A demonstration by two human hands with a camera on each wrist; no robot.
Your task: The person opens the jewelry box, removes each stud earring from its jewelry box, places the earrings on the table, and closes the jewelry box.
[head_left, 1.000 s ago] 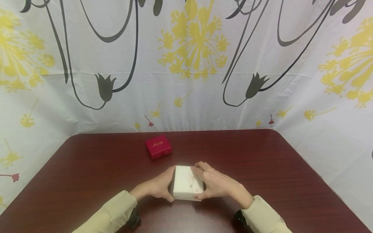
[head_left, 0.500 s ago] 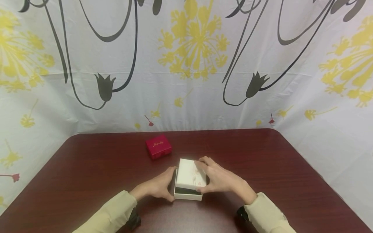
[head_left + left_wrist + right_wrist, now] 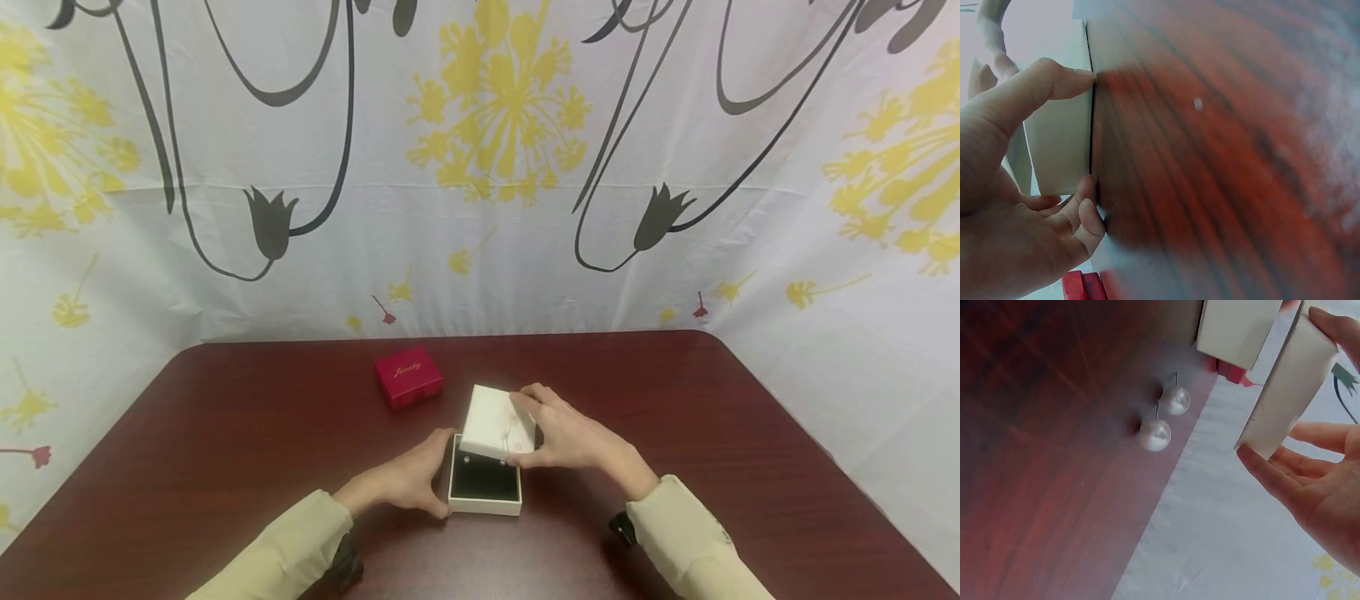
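Note:
My left hand (image 3: 411,477) grips the left side of a white box base (image 3: 486,507) on the table. In the left wrist view its thumb and fingers (image 3: 1088,219) span the pale side wall. The base shows a dark lining (image 3: 483,483), with small shiny dots near its back. My right hand (image 3: 573,433) holds the white lid (image 3: 491,421), raised and tilted over the back of the base. The right wrist view shows fingers (image 3: 1266,472) along the lid's edge. Two pearls (image 3: 1155,435) on thin metal posts appear in that view, low against the table and apart from the hand.
A red jewelry box (image 3: 408,377) with gold lettering sits behind the white box, a little to the left. The dark wooden table (image 3: 262,417) ends at a white curtain (image 3: 525,275) with yellow and grey flower prints.
The lid has come up off the base in my right hand, moving back and slightly right and uncovering the dark lining. My left hand and the base have stayed nearly still.

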